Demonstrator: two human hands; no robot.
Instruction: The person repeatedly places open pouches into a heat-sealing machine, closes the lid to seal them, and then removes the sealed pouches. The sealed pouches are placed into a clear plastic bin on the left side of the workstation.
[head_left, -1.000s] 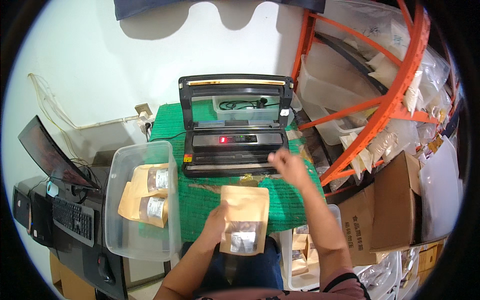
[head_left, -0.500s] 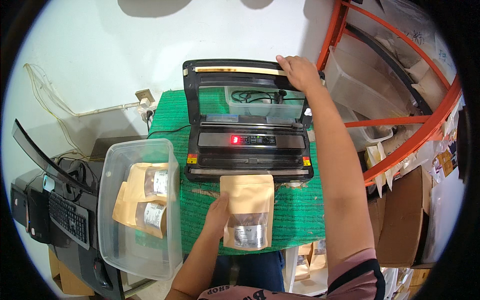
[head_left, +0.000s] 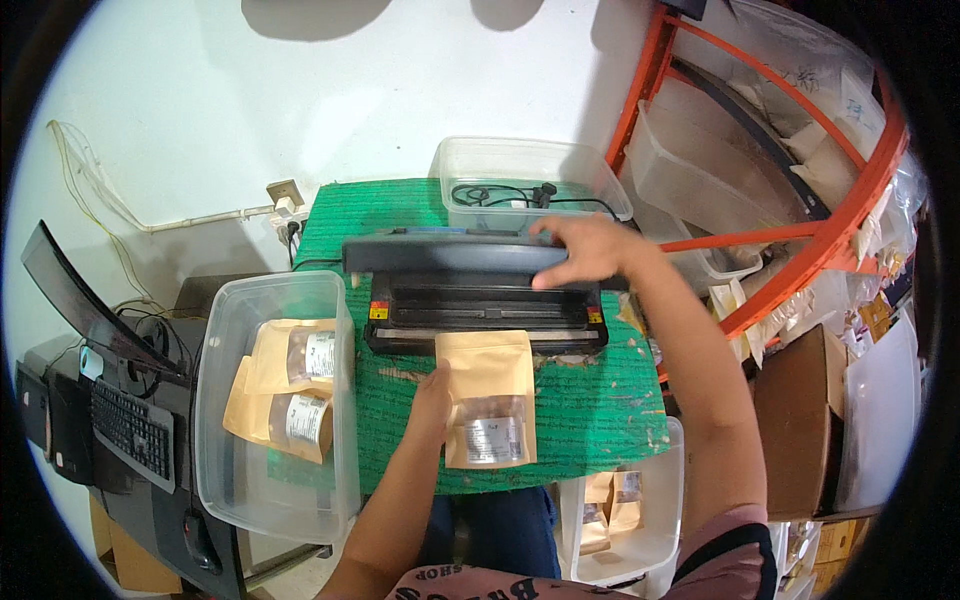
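Right hand point(head_left: 585, 252) lies flat, fingers spread, on the lowered black lid of a vacuum sealer point(head_left: 480, 290), gripping nothing. Left hand point(head_left: 432, 392) rests open against the left edge of a tan stand-up pouch point(head_left: 487, 398), steadying it without closing around it. The pouch lies flat on the green mat of the tabletop point(head_left: 600, 400), its top edge tucked into the sealer's front, just below the right hand. Left of the left hand, a clear plastic bin point(head_left: 222, 450) holds two more labelled pouches point(head_left: 290, 385).
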